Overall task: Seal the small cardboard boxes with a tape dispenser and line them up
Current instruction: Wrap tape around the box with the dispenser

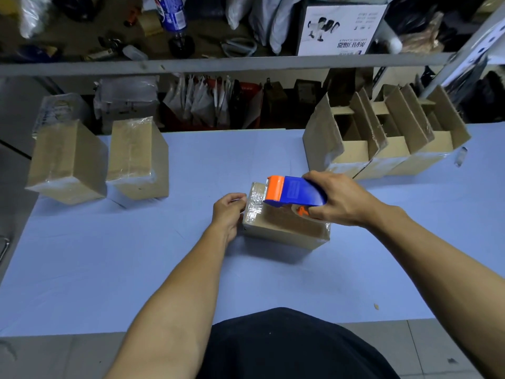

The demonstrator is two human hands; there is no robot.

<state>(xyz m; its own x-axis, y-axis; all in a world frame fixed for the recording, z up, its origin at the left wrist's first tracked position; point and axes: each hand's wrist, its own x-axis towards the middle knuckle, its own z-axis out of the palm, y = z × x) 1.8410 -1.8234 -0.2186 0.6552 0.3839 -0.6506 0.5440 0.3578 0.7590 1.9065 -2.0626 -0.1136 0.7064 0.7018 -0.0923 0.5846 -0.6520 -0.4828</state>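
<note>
A small cardboard box (284,228) lies in the middle of the blue table, with shiny clear tape over its left end. My right hand (341,198) grips a blue and orange tape dispenser (293,191) held over the box's top, its orange head near the left end. My left hand (229,212) is against the box's left end, fingers curled on the taped edge. Two taped boxes (68,162) (136,160) stand side by side at the far left. Three open boxes (382,138) with raised flaps stand in a row at the far right.
The blue table (136,269) ends at a near edge by my body. Behind it a grey shelf rail (218,65) carries bottles, bags and a white carton. A wrapped package (60,110) stands behind the left boxes.
</note>
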